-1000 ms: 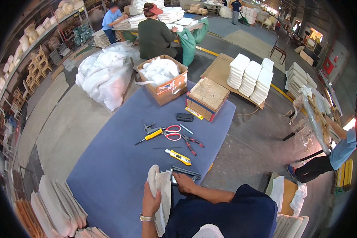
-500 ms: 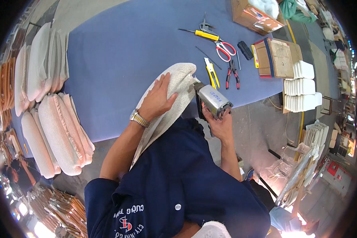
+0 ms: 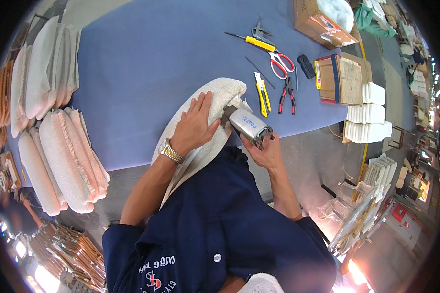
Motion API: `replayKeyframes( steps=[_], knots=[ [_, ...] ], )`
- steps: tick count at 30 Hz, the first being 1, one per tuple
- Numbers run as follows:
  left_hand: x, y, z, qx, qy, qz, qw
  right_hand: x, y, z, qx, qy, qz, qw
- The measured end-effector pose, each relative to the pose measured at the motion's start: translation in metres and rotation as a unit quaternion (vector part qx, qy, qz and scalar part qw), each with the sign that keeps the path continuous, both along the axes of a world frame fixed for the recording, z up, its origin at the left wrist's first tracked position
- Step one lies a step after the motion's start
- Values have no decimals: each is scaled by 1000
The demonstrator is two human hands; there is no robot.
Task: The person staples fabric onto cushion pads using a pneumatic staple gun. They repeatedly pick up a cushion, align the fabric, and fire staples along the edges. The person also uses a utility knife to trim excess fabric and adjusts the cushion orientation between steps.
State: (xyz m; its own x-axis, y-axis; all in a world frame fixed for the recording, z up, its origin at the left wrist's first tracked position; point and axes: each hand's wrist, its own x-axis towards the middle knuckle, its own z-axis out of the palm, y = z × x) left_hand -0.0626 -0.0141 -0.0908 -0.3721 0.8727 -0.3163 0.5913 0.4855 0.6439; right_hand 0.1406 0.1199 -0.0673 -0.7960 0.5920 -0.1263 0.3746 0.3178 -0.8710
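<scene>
Head view, quick notes. My left hand [image 3: 196,124] lies flat and spread on the cream upholstered panel [image 3: 208,117], pressing it down, not gripping; a metal watch [image 3: 171,151] is on that wrist. My right hand [image 3: 265,151] is clenched around the handle of the grey staple gun [image 3: 248,124], its nose set against the panel's edge, just beside the left fingertips. The panel itself lies across the near edge of the blue-covered bench [image 3: 146,63] and runs down toward my body.

Outward on the bench: a yellow utility knife [image 3: 262,93] and red-handled pliers [image 3: 287,95] near the panel, red scissors [image 3: 281,62] and a yellow screwdriver [image 3: 252,41] beyond, a small black object [image 3: 306,66], a cardboard box [image 3: 322,24] at the far corner. Finished cushions [image 3: 63,156] are stacked at my left.

Risk, as I judge it: the gun's nose sits so close to my left fingers that a slip could catch them; with the panel overhanging the edge, it could shift if the flat hand eases off.

Hidden: the trigger finger, the gun's tip against the fabric, and the panel's lower end behind my dark shirt. Stacked items at right blur toward the rim.
</scene>
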Motion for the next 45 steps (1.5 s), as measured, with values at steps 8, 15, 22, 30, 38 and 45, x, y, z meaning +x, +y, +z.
replayKeyframes(
  steps=[8, 15, 22, 30, 38, 45],
  knots=[
    [2, 7, 7, -23, -22, 20, 999, -10, 4, 9, -49, -9, 1, 999],
    [1, 11, 11, -43, -25, 23, 998, -7, 1, -5, -31, -45, 12, 998],
    [-2, 10, 8, -53, -33, 7, 998, 6, 1, -4, -99, -8, 37, 994],
    [3, 12, 6, -40, -10, 8, 999, 2, -9, -16, -138, -22, -29, 990],
    [-2, 5, 11, -54, -13, 5, 998, 2, -12, -13, -60, -30, 33, 997],
    [-5, 7, 10, -44, -16, -11, 999, 15, -21, -26, -72, 15, 51, 996]
  ],
)
